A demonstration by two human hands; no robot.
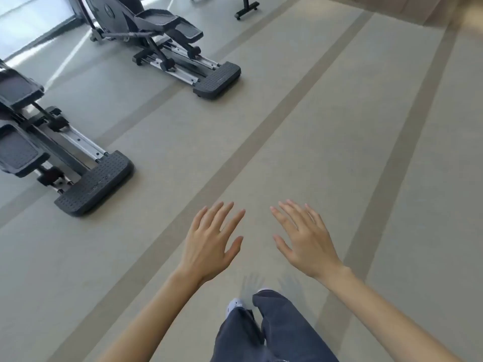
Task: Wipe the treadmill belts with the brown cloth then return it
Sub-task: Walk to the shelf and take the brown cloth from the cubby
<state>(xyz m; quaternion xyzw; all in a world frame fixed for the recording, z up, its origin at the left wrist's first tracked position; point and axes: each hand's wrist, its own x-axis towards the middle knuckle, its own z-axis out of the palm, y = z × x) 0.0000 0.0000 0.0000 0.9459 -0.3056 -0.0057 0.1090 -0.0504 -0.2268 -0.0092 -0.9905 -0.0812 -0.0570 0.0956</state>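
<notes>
The left hand (pixel 209 246) and right hand (pixel 305 244) hang over the bare floor (pixel 313 142), fingers spread, holding nothing. The brown cloth is nowhere in view, so how it lies relative to either hand cannot be told. No treadmill shows either, only two exercise machines (pixel 167 45) to the left. A cloth should be light and limp; pinching a bunched fold should suit.

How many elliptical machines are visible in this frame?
2. One elliptical stands at upper centre-left; the other elliptical is at the left edge, partly cropped. More may be out of view.
</notes>
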